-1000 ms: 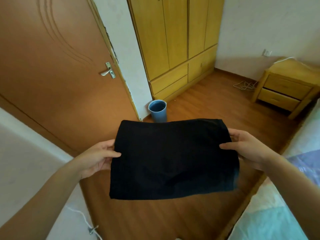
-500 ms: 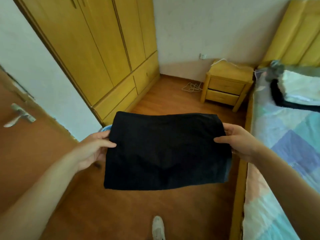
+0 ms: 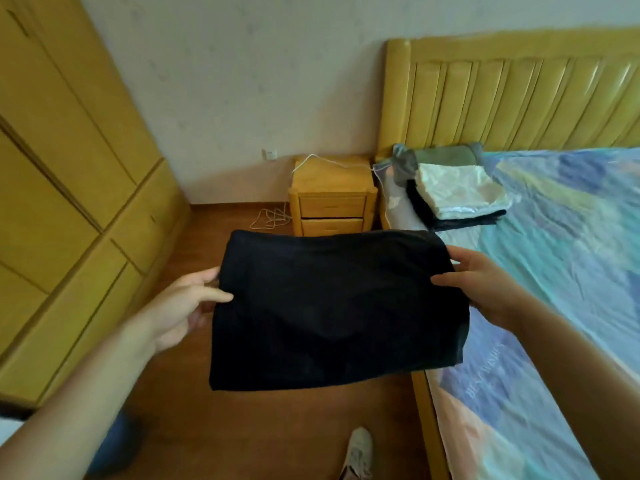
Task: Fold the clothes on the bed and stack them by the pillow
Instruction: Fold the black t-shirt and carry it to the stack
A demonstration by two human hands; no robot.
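A folded black garment [image 3: 336,306] hangs flat in the air over the wooden floor, beside the bed's left edge. My left hand [image 3: 183,306] pinches its left edge, thumb on top. My right hand [image 3: 481,289] pinches its right edge the same way. At the head of the bed [image 3: 561,271] lies a stack of folded clothes [image 3: 457,195], pale shiny fabric on top of dark pieces. The stack sits against a grey-green pillow [image 3: 443,155] under the yellow headboard [image 3: 519,91].
A wooden nightstand [image 3: 332,195] with two drawers stands left of the bed, a white cable [image 3: 272,216] on the floor beside it. A yellow wardrobe [image 3: 69,188] fills the left side. My shoe [image 3: 358,452] shows on the floor below.
The view has swung right, from the door and blue bin to the bed, headboard and clothes stack. Both hands keep the same hold on the black garment.
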